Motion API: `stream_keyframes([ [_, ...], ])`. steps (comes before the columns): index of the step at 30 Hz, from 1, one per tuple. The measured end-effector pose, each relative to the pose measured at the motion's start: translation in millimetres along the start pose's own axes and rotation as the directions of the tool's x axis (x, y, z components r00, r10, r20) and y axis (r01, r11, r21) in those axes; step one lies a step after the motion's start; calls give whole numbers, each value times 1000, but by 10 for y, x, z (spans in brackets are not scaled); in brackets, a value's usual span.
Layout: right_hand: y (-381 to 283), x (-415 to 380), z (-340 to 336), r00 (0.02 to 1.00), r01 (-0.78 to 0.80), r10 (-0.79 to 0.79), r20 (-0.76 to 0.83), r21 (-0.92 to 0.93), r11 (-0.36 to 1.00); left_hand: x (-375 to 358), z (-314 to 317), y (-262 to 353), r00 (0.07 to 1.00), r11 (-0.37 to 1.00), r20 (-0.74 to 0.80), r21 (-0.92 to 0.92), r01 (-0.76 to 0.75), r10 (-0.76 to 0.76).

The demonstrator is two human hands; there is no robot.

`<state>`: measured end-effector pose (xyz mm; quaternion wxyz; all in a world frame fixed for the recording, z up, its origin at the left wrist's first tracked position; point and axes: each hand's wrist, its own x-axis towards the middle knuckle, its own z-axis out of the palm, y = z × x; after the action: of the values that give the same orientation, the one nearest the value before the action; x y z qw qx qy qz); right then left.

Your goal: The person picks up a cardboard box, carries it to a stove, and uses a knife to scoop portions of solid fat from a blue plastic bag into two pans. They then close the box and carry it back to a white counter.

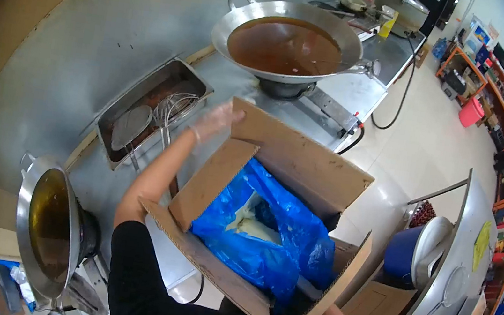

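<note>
An open cardboard box (301, 151) is held up in front of me, its flaps raised. Inside it, a crumpled blue plastic bag (232, 251) lies parted around something pale and whitish that I cannot make out. My left hand (215, 120), in a clear plastic glove, grips the far left flap by its edge. My right forearm shows at the near right side of the box, but the box hides the hand itself. Close past my left hand stands a large metal wok (218, 33) with reddish-brown liquid.
A rectangular metal tray (101, 130) with a whisk (172, 107) and a strainer (132, 128) sits left. Another wok (24, 222) holds yellowish oil. At right is a metal table (472, 240) with a blue pot (400, 252). A hose (407, 83) hangs to the floor.
</note>
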<state>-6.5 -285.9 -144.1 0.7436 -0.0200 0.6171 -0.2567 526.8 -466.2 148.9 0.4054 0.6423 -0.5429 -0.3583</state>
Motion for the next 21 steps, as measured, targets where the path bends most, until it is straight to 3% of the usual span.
stream_keyframes([
  [2, 16, 147, 306, 999, -16, 15, 45, 6, 1000, -376, -379, 647, 960, 917, 80, -326, -230, 269],
  [5, -114, 298, 712, 992, -11, 7, 123, 35, 999, -807, -906, 943, 971, 701, -147, -673, -236, 187],
  [9, -536, 404, 866, 966, 33, -56, 253, 92, 995, -1506, -929, 1605, 947, 485, -204, -820, -304, 249],
  [12, -1096, 298, 781, 897, 120, -198, 395, 215, 969, -2043, -577, 2066, 933, 473, -239, -811, -344, 267],
  [14, -1595, -68, 661, 792, 197, -358, 495, 348, 917, -2448, -251, 2327, 918, 474, -276, -792, -385, 284],
  [15, -1841, -309, 545, 713, 247, -457, 531, 419, 873, -2735, -47, 2448, 908, 556, -313, -718, -418, 279],
  [16, -2080, -676, 453, 617, 298, -563, 550, 499, 814, -3039, 176, 2464, 887, 435, -308, -785, -441, 344],
  [17, -2291, -1061, 351, 471, 392, -681, 560, 559, 731, -3369, 473, 2490, 857, 446, -371, -739, -506, 358],
  [18, -2429, -1794, 310, 444, 404, -718, 536, 595, 695, -3776, 687, 2313, 824, 442, -433, -698, -564, 366],
  [19, -2505, -2351, 182, 364, 308, -727, 582, 662, 684, -3971, 828, 2152, 720, 428, -324, -630, -648, 613],
  [20, -2590, -2776, 147, 251, 197, -726, 640, 701, 686, -4184, 1033, 2016, 701, 467, -369, -547, -695, 610],
  [21, -2587, -3209, 168, 228, 289, -756, 614, 698, 655, -4358, 1223, 1798, 703, 507, -442, -490, -709, 557],
])
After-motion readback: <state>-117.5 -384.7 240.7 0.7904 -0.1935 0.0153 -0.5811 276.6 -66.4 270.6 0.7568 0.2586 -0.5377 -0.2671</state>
